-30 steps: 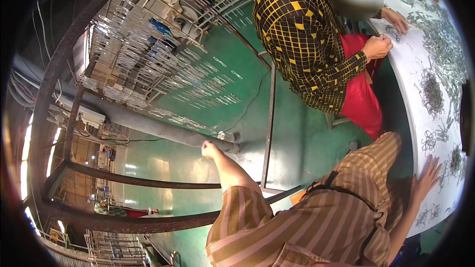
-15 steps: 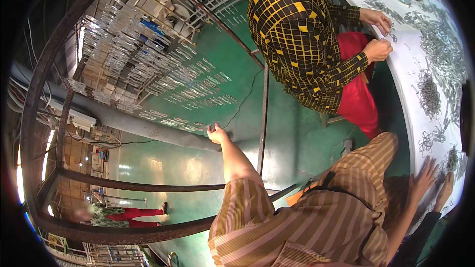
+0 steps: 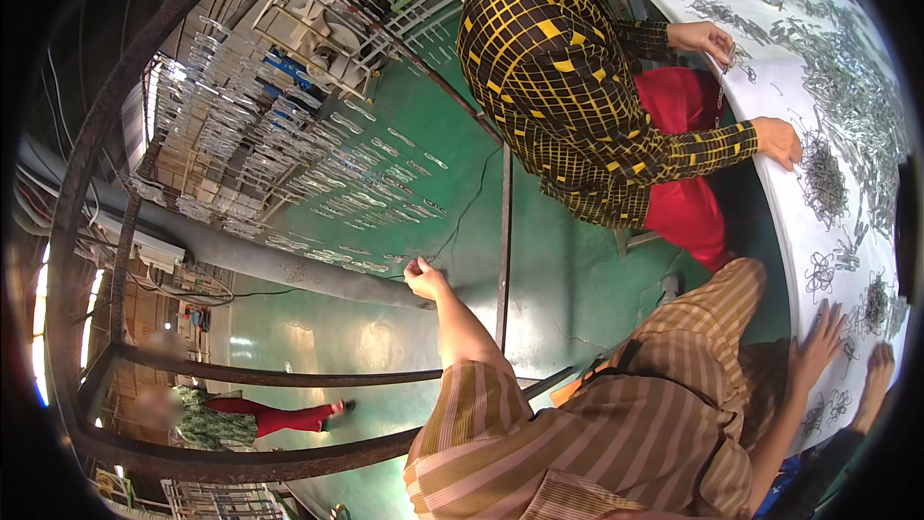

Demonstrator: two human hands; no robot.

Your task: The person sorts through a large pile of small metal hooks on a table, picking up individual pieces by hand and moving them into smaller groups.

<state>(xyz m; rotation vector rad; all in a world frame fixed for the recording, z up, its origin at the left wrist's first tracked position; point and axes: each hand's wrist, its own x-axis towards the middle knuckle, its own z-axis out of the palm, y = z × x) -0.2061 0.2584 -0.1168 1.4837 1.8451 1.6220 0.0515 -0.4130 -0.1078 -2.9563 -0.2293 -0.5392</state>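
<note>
My left hand (image 3: 424, 280) is raised out to the left over the green floor, with its fingers curled and nothing visible in it. It is close to a thin upright metal rod (image 3: 504, 231). My right hand (image 3: 818, 339) lies flat with spread fingers on the white table (image 3: 791, 231), among small tangles of metal wire pieces (image 3: 821, 274). My striped sleeves and a dark shoulder strap fill the lower middle.
A person in a yellow-checked black top and red trousers (image 3: 577, 87) leans over the table, both hands on heaps of metal clips (image 3: 847, 87). Another hand (image 3: 876, 376) rests at the table's lower edge. Racks of hung metal parts (image 3: 279, 135) stand left, behind a rusty round frame (image 3: 91, 231).
The view has swung, so the table and the co-worker sit lower and larger. My left arm stays raised, and my right hand stays on the table.
</note>
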